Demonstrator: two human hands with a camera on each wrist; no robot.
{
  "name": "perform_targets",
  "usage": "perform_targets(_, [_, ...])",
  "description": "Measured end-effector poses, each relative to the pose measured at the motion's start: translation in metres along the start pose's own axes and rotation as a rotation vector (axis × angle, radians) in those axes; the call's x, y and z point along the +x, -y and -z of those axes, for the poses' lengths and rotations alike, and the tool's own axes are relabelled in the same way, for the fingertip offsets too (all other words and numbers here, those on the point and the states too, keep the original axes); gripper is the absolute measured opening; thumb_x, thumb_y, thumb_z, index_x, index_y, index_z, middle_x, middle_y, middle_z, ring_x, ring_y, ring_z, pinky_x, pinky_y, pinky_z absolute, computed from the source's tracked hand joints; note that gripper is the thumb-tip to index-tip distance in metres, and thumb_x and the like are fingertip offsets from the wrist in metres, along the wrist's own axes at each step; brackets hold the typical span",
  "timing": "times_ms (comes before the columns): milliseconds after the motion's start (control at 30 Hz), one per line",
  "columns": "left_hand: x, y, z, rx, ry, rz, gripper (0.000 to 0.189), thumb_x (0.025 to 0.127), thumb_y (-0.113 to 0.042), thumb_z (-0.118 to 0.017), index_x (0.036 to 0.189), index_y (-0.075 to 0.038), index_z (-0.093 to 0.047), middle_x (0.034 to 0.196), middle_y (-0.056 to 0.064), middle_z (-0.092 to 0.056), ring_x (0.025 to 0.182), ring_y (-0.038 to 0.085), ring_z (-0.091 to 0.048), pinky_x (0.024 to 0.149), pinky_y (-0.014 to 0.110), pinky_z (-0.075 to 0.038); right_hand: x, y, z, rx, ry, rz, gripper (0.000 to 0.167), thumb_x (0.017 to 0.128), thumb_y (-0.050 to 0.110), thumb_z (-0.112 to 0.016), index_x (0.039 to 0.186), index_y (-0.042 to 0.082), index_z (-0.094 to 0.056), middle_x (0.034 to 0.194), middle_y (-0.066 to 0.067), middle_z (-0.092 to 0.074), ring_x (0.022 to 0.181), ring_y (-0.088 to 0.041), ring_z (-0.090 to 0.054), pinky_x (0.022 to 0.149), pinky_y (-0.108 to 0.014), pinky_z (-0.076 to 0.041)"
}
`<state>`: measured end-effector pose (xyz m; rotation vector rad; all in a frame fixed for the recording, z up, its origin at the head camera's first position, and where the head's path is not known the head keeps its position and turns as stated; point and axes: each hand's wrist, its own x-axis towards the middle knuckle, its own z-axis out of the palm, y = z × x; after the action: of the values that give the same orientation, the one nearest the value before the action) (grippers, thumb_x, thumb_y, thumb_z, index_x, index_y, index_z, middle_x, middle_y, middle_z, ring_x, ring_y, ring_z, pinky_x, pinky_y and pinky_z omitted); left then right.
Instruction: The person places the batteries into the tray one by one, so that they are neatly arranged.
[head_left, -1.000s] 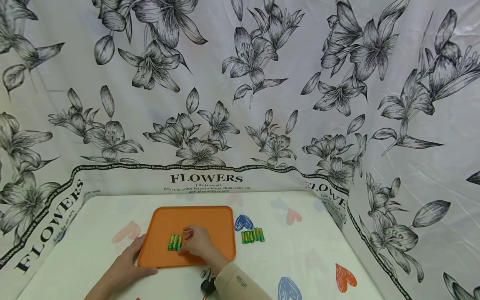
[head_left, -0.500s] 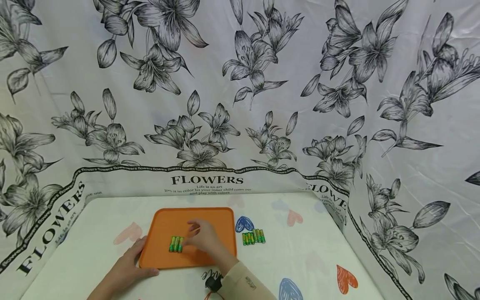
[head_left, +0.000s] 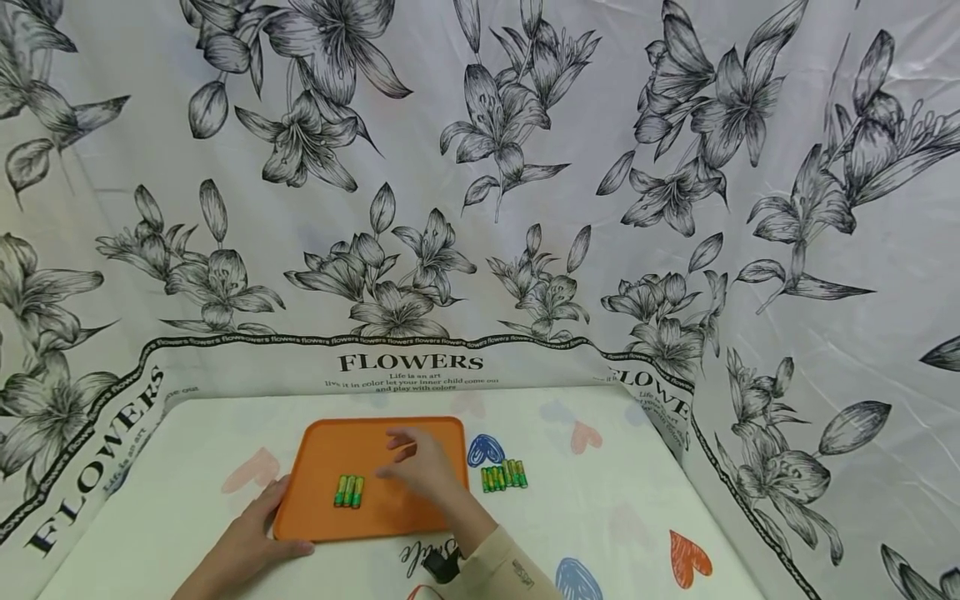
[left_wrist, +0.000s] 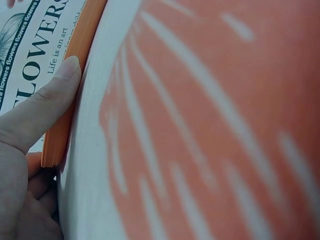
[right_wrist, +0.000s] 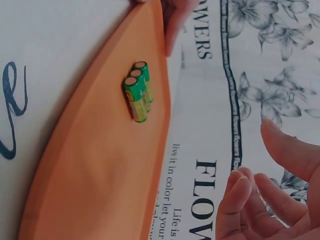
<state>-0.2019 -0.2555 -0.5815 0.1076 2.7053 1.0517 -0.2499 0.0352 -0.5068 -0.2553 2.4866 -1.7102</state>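
An orange tray [head_left: 420, 521] lies on the table, with three green-and-yellow batteries [head_left: 348, 492] side by side on its left half. My left hand [head_left: 243, 537] holds the tray's near left corner, thumb along the front rim and fingers at the left side. In the left wrist view the thumb [left_wrist: 47, 105] presses the rim. Above the tray's right half, my right hand [head_left: 423, 467] hovers with loosely bent fingers, nothing between them, apart from the batteries. The right wrist view shows the batteries [right_wrist: 136, 95] lined up, and the right hand's fingers spread from the thumb.
Several more batteries [head_left: 504, 476] stand in a row on the table right of the tray. A white cloth with printed hearts covers the table [head_left: 622, 500]. Behind hangs a flower-printed curtain [head_left: 420, 358]. A black object with an orange cord [head_left: 442, 565] is by the right sleeve.
My right hand has drawn away from the batteries in the tray, moving right, its fingers parting. The three batteries stay in place. The left hand keeps hold of the tray corner.
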Motion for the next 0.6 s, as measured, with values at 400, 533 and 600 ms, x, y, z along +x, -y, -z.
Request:
perform_targets(400, [0.002,0.004,-0.001,0.015,-0.003,-0.002,0.128,0.072,-0.056,-0.086,0.158,0.006,-0.015,0.162,0.035,-0.015,0.148,0.056,-0.014,0.114,0.074,-0.018,-0.006,-0.007,0.033,0.033,-0.023,0.062,0.05,0.081,0.021,-0.086,0.127,0.032,-0.068,0.116,-0.002,-0.07,0.1,-0.016,-0.064,0.073,-0.028,-0.056])
perform_targets(533, [0.004,0.006,-0.001,-0.003,0.014,0.007,0.129,0.072,-0.057,-0.085,0.159,0.005,-0.013,0.162,0.035,-0.013,0.148,0.056,-0.012,0.114,0.074,-0.017,-0.008,-0.015,0.043,0.017,-0.042,0.095,0.05,0.082,0.022,-0.086,0.127,0.03,-0.068,0.117,-0.007,-0.071,0.099,-0.017,-0.065,0.072,-0.028,-0.057])
perform_targets(600, [0.004,0.007,-0.001,-0.012,0.023,0.016,0.13,0.072,-0.058,-0.085,0.16,0.004,-0.012,0.163,0.035,-0.012,0.148,0.056,-0.011,0.114,0.074,-0.017,-0.01,-0.019,0.049,0.004,-0.052,0.11,0.049,0.082,0.024,-0.085,0.128,0.028,-0.068,0.116,-0.006,-0.071,0.098,-0.016,-0.066,0.072,-0.027,-0.057])
